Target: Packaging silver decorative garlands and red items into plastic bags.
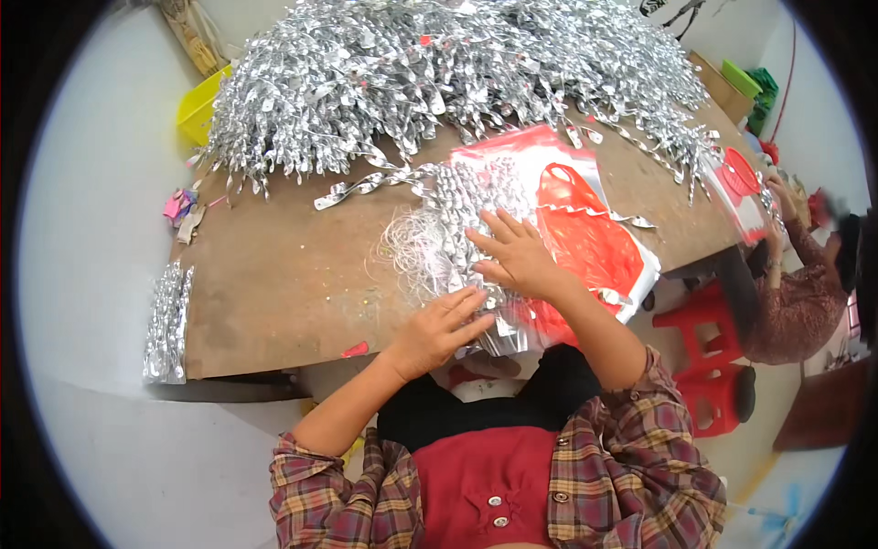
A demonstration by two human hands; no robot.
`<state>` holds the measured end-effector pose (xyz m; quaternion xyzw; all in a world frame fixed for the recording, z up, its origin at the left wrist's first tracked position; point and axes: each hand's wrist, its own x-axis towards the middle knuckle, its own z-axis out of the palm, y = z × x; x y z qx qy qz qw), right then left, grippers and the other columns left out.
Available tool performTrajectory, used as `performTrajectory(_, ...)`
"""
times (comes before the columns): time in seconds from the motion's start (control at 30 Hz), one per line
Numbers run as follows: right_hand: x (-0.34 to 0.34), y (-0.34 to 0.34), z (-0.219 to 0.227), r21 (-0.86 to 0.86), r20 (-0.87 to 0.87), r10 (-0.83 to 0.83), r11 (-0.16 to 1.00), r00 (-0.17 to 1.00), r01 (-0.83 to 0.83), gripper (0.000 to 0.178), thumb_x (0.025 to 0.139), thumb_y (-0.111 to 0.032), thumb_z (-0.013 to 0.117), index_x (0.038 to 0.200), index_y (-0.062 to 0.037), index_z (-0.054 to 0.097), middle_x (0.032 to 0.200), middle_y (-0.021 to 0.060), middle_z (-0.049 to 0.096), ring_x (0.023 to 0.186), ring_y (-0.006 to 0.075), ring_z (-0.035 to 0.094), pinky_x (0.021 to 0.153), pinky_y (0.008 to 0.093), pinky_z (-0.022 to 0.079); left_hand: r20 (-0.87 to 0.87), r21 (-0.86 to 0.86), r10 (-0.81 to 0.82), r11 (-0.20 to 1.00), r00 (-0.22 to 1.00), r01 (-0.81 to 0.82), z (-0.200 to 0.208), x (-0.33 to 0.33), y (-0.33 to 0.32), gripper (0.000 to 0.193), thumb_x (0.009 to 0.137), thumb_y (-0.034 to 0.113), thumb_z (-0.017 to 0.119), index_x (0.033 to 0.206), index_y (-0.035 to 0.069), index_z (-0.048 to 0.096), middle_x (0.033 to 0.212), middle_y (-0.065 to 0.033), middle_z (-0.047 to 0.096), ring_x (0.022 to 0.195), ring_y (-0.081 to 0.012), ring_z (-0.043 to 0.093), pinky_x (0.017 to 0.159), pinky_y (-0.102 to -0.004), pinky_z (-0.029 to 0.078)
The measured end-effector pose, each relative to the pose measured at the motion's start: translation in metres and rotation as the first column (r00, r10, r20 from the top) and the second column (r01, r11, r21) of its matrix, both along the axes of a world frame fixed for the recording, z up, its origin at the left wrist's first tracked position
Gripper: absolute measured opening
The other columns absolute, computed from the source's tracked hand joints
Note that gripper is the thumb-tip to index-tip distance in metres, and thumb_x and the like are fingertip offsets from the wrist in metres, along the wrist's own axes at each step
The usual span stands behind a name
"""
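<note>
Arranging step: twisted silver strips point(457, 197), apparently being smoothed flat by hand.

The strips lie near the front edge of the table point(265, 284), left of the red plastic point(590, 261). Right hand point(521, 253): released, fingers spread over the strips. Left hand point(437, 331): released, fingers extended at their near end. Next move likely requires light, even pressure.

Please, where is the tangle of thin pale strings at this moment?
In the head view, the tangle of thin pale strings lies on the brown table, just left of the silver twisted strips and beyond the left hand.
</note>
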<state>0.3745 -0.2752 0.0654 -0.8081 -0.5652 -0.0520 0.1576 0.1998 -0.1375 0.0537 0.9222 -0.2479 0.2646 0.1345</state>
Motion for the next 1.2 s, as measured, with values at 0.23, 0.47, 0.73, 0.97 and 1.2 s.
performTrajectory(0.23,0.026,-0.02,0.0,0.017,-0.156,0.082,0.997,0.984,-0.08,0.054,0.088,-0.043,0.051,0.138,-0.0224,0.042,0.147,0.0165,0.028,0.137,0.0349,0.023,0.108,0.0466,0.021,-0.04,-0.08,0.01,0.997,0.999,-0.013,-0.007,0.003,0.007,0.047,0.072,0.003,0.06,0.118,0.012,0.059,0.125,-0.0154,0.053,0.113,-0.0321,0.053,0.094,-0.0393,0.045)
performTrajectory(0.47,0.021,-0.025,0.003,-0.013,-0.035,0.089,0.996,0.995,-0.09,0.049,0.091,-0.038,0.046,0.136,-0.0199,0.044,0.146,0.0159,0.03,0.137,0.0311,0.025,0.108,0.0454,0.022,-0.082,-0.12,0.064,0.99,0.995,-0.074,-0.005,0.011,-0.002,0.054,0.07,0.011,0.065,0.123,0.016,0.055,0.129,-0.0106,0.051,0.113,-0.0261,0.051,0.09,-0.0365,0.043)
performTrajectory(0.73,-0.008,-0.135,0.017,0.153,-0.341,-0.069,0.98,0.937,0.128,0.055,0.085,-0.019,0.06,0.136,-0.011,0.042,0.141,0.0156,0.037,0.133,0.0302,0.031,0.106,0.0433,0.028,-0.056,-0.133,0.025,0.991,0.998,-0.032,-0.002,0.017,0.003,0.045,0.076,0.012,0.065,0.12,0.014,0.058,0.128,-0.0103,0.052,0.115,-0.0301,0.05,0.092,-0.0388,0.042)
performTrajectory(0.97,-0.06,-0.144,0.016,0.329,-0.465,-0.11,0.9,0.879,0.286,0.04,0.086,-0.016,0.057,0.124,-0.0041,0.052,0.126,0.0166,0.052,0.121,0.0277,0.046,0.103,0.0377,0.033,-0.141,-0.153,-0.018,0.988,0.99,-0.004,0.005,0.013,0.006,0.047,0.076,0.015,0.067,0.122,0.01,0.057,0.132,-0.0142,0.049,0.121,-0.0363,0.045,0.1,-0.0426,0.037)
performTrajectory(1.2,-0.094,-0.134,0.036,0.405,-0.477,0.105,0.908,0.873,0.112,0.027,0.08,-0.001,0.058,0.106,-0.0004,0.06,0.102,0.016,0.062,0.095,0.0306,0.06,0.084,0.0353,0.046,-0.468,-0.544,-0.09,0.813,0.879,-0.206,0.023,-0.051,-0.001,0.081,0.064,0.036,0.076,0.134,0.008,0.045,0.145,-0.0166,0.031,0.135,-0.0333,0.027,0.108,-0.0439,0.024)
